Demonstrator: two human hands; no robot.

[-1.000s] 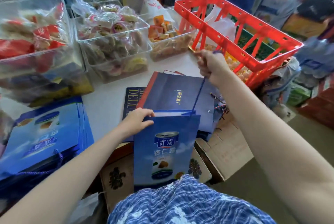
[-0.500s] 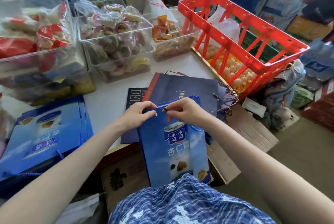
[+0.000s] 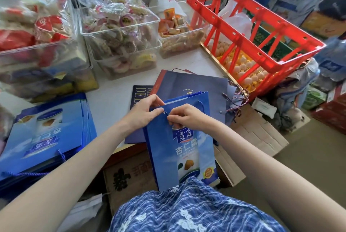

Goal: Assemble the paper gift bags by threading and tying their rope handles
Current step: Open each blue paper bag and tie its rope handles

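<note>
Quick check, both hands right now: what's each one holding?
Left hand: pinches the top edge of the blue gift bag beside its eyelet.
Right hand: fingers curled at the eyelet, apparently pinching the rope end; rope itself hidden.

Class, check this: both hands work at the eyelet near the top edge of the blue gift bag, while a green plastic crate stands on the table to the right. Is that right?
Not quite: the crate is red, not green, as the head view shows. The rest holds: the left hand and right hand both work at the eyelet near the top edge of the blue gift bag.
</note>
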